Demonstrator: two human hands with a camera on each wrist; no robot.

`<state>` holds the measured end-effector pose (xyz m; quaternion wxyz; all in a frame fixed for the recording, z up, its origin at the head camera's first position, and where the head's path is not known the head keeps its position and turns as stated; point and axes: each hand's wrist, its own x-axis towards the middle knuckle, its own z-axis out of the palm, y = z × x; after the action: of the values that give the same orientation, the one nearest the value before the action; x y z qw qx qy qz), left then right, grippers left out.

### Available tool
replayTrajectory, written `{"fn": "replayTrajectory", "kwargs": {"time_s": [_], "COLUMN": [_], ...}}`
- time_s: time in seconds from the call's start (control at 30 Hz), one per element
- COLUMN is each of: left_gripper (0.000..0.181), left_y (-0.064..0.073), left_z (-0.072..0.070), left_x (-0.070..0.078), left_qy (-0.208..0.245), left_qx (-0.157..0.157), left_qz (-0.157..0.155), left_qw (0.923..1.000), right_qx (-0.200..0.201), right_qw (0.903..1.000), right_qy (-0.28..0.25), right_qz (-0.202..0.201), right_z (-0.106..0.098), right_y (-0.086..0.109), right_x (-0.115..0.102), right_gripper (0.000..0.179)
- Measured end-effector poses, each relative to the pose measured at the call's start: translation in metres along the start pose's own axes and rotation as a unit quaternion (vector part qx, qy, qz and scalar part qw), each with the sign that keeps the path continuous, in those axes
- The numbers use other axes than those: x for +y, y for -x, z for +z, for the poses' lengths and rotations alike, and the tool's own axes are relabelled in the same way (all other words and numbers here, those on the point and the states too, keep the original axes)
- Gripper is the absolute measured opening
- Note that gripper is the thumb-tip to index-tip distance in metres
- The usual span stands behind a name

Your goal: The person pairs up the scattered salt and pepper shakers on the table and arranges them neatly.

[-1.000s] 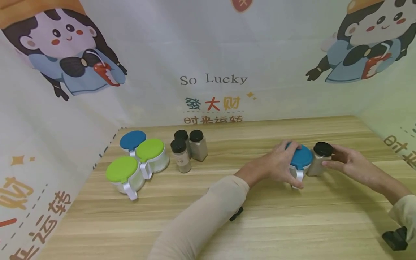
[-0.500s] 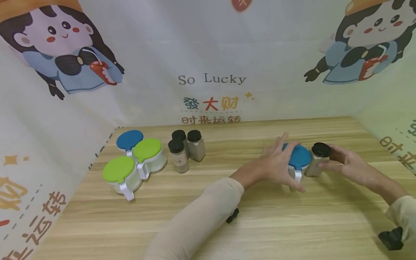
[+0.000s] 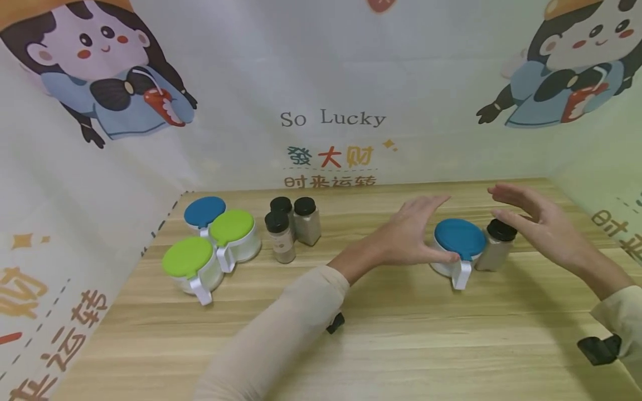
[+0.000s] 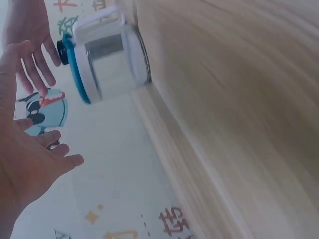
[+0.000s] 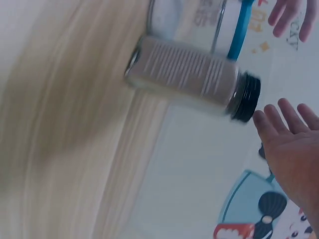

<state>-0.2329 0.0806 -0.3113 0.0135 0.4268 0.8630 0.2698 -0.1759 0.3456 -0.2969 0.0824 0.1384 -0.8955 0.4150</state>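
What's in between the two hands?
In the head view, a round clear jar with a blue lid and, beside it, a squarish clear bottle with a black cap.

From here I can't read the blurred marks (image 5: 182, 65) on the right bottle (image 3: 494, 254) or the tiny label (image 3: 283, 245) on the near bottle (image 3: 278, 231) at left, which partly hides the far bottle (image 3: 282, 205), and my right wrist view cuts off the right blue-lidded jar (image 5: 238, 37).

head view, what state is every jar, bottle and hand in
Right blue-lidded jar: closed, upright
Right bottle: capped, upright
Left blue-lidded jar: closed, upright
Front green-lidded jar: closed, upright
Rear green-lidded jar: closed, upright
Front clustered bottle: capped, upright
Back-left clustered bottle: capped, upright
Back-right clustered bottle: capped, upright
Left hand: empty
Right hand: empty
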Motion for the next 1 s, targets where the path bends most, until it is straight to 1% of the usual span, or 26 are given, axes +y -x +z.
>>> {"fn": "replayTrajectory", "kwargs": {"time_s": [0.07,0.2,0.3,0.43,0.5,0.57,0.7,0.8,0.9,1.0], "left_gripper": [0.100,0.090,0.086,0.084,0.083,0.083,0.082,0.081,0.080,0.077], "left_y": [0.008,0.025,0.039,0.056,0.062,0.069,0.082,0.096,0.112,0.131], "left_z": [-0.009,-0.027,-0.041,-0.054,-0.059,-0.064,-0.071,-0.074,-0.078,-0.087], "left_x": [-0.004,-0.014,-0.019,-0.021,-0.020,-0.021,-0.026,-0.029,-0.033,-0.038], "left_qy": [0.025,0.052,0.051,0.044,0.038,0.031,0.025,0.029,0.041,0.044], "left_qx": [0.016,0.049,0.067,0.071,0.069,0.068,0.076,0.086,0.098,0.114], "left_qz": [-0.004,-0.024,-0.034,-0.050,-0.057,-0.062,-0.065,-0.059,-0.051,-0.052], "left_qw": [0.9996,0.9972,0.9959,0.9953,0.9953,0.9953,0.9947,0.9941,0.9931,0.9912], "right_qx": [-0.010,-0.032,-0.046,-0.060,-0.068,-0.079,-0.099,-0.102,-0.103,-0.114], "right_qw": [0.9999,0.9990,0.9976,0.9949,0.9938,0.9932,0.9917,0.9904,0.9883,0.9850], "right_qy": [-0.004,-0.029,-0.048,-0.070,-0.073,-0.070,-0.067,-0.081,-0.101,-0.116], "right_qz": [-0.006,-0.013,-0.019,-0.041,-0.050,-0.049,-0.046,-0.048,-0.049,-0.057], "right_z": [0.006,0.019,0.029,0.042,0.048,0.054,0.066,0.077,0.089,0.103], "right_y": [-0.006,-0.017,-0.024,-0.033,-0.037,-0.043,-0.056,-0.066,-0.074,-0.081], "right_x": [-0.009,-0.026,-0.036,-0.044,-0.048,-0.053,-0.066,-0.074,-0.081,-0.087], "right_gripper": [0.052,0.051,0.052,0.053,0.053,0.054,0.057,0.056,0.054,0.054]}}
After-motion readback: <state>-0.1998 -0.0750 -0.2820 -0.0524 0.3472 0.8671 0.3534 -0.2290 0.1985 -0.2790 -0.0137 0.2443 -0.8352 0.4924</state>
